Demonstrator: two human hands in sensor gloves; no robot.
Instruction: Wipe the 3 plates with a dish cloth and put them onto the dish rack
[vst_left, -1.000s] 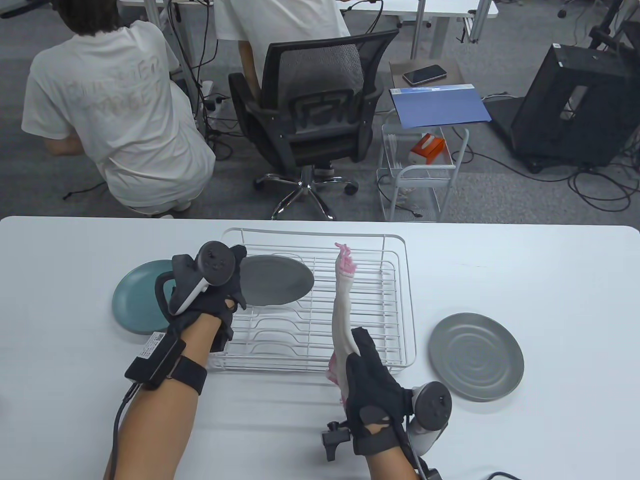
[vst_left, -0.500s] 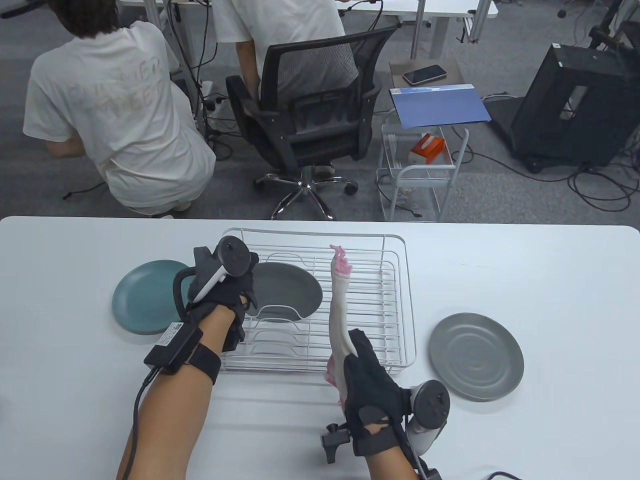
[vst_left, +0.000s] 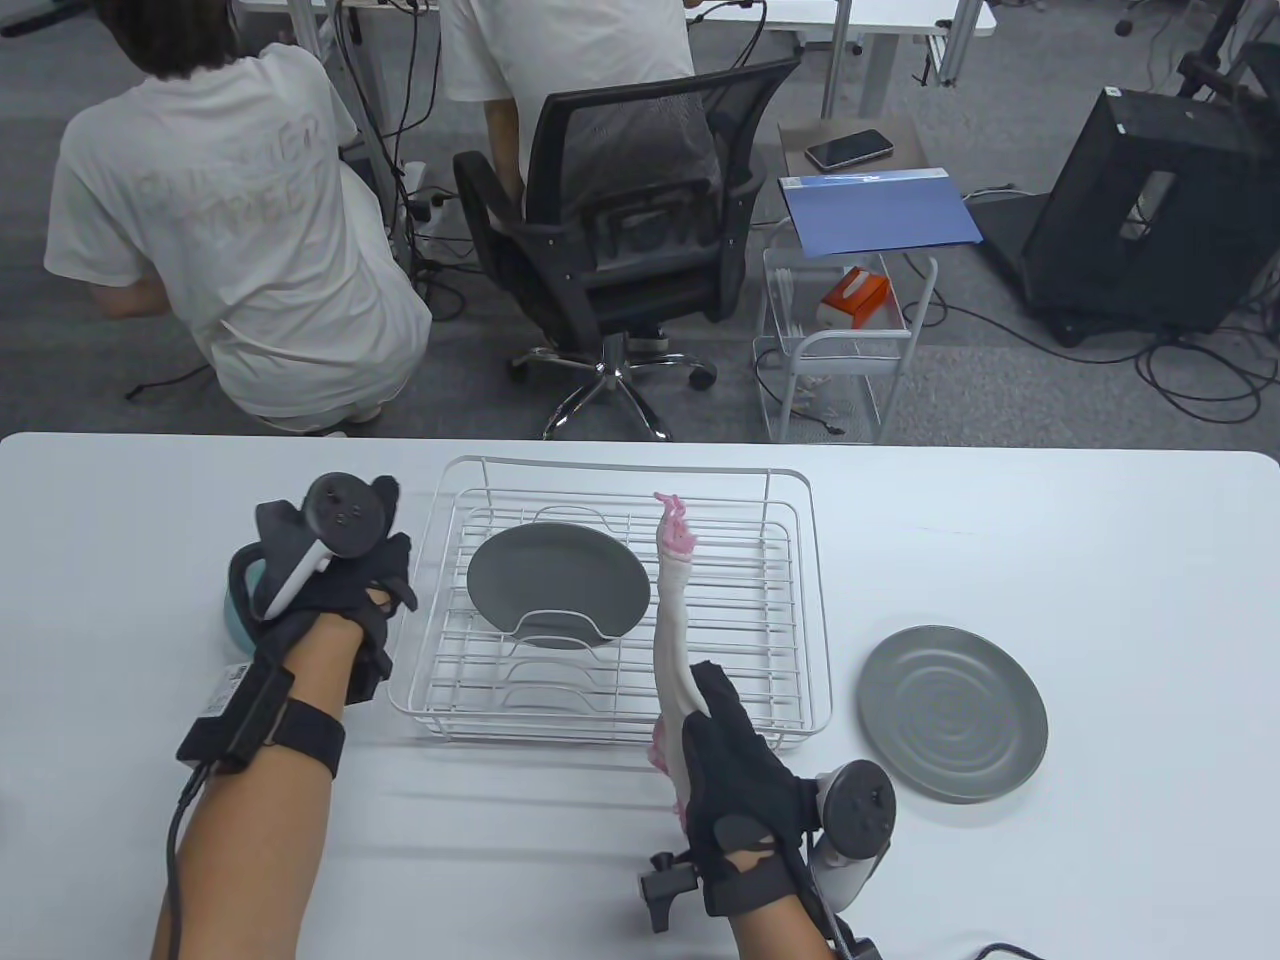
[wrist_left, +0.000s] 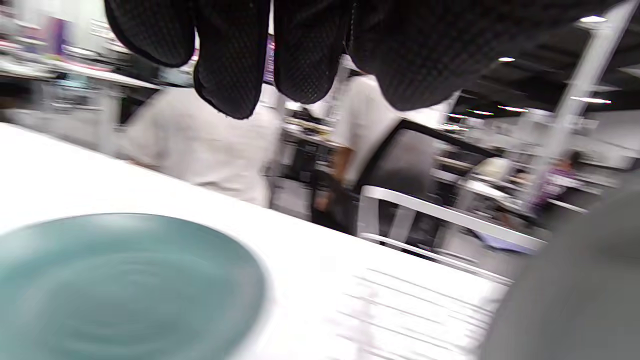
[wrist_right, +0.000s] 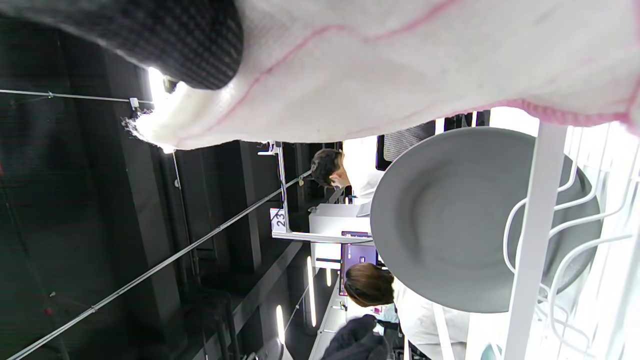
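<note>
Grey and teal plates share a white counter (vst_left: 1100, 500) with a white wire dish rack (vst_left: 800, 600). One grey plate (vst_left: 558, 588) already stands in the rack, leaning in a slot at the rack's left end. A second grey plate (vst_left: 952, 713) lies flat on the counter to the right of the rack, apart from it. The teal plate (wrist_left: 120, 285) lies flat left of the rack, mostly hidden under the left hand (vst_left: 335, 590) in the table view.

That left hand hovers over the teal plate with fingers hanging loose, holding nothing. The right hand (vst_left: 735, 770) sits near the rack's front edge, gripping a white dish cloth with pink trim (vst_left: 672, 620) that stands up over the rack.

Risks, as a judgement: the racked plate looks held by only one wire loop and could tip if the rack is bumped. The trailing cloth could snag the rack wires. The teal plate lies flat, so loose fingers may slip on its rim when lifting.

The left wrist view shows the teal plate's bare face, though blurred, which the table view hides. The right wrist view shows the racked plate's face behind the wire loop and the cloth pinched under a finger. Only the table view shows the second grey plate.
</note>
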